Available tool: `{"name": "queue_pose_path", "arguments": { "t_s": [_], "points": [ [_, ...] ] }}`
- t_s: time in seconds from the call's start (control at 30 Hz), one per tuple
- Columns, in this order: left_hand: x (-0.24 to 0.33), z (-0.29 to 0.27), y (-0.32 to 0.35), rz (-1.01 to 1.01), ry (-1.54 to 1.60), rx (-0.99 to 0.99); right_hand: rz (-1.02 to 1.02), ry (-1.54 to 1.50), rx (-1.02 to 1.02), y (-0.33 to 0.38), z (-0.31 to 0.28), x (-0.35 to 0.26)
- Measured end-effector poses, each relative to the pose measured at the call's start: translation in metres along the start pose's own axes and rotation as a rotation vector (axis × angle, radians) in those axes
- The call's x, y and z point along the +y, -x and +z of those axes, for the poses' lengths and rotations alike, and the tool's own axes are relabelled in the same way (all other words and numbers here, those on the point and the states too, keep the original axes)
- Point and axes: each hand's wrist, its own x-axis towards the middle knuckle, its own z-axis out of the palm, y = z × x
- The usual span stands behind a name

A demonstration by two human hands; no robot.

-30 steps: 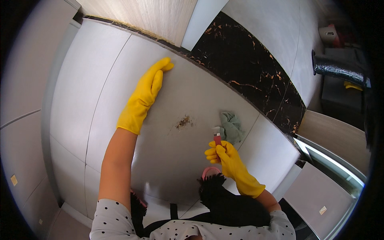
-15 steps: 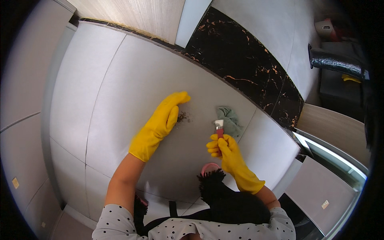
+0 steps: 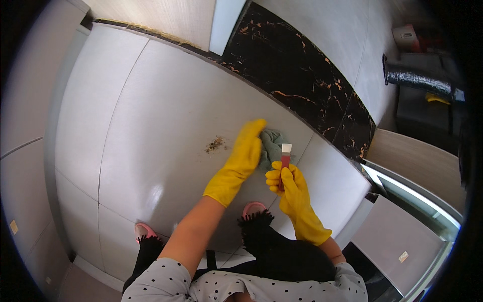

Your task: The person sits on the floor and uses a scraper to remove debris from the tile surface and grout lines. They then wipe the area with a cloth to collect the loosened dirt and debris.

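My left hand (image 3: 243,153), in a yellow rubber glove, hovers or rests at the left edge of a crumpled grey-green cloth (image 3: 271,146). Its fingers are stretched out, slightly blurred, and I cannot tell whether they touch the cloth. In the matching glove, my right hand (image 3: 292,191) is closed around the red handle of a small scraper (image 3: 286,157), its pale flat blade pointing up and away from me. A little pile of brown debris (image 3: 215,144) lies on the grey tiled floor (image 3: 166,105), left of my left hand.
A black marble strip with orange veins (image 3: 297,65) crosses the floor ahead. Cabinet fronts (image 3: 30,95) stand at the left, and a light wood panel (image 3: 161,20) at the top. On the right are a shiny dark tube (image 3: 417,78) and a glass-topped unit (image 3: 402,236). My pink slippers (image 3: 253,209) are below.
My left hand has moved right, from beside the debris to the cloth, uncovering the pile. My right hand still grips the scraper, its blade now a little farther right. The view has shifted slightly.
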Motion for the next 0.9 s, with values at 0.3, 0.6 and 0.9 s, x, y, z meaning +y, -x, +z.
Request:
{"name": "queue_pose_path", "arguments": {
  "t_s": [0.3, 0.6, 0.9],
  "points": [
    [0.034, -0.072, -0.015, -0.048, 0.168, 0.095, 0.033, 0.016, -0.029, -0.004, -0.002, -0.003],
    [0.019, -0.179, -0.080, -0.157, -0.072, -0.100, 0.084, 0.051, -0.042, -0.008, -0.002, 0.001],
    [0.015, -0.142, -0.022, -0.021, -0.144, -0.491, 0.150, 0.109, -0.087, -0.015, 0.017, 0.007]
  ]
}}
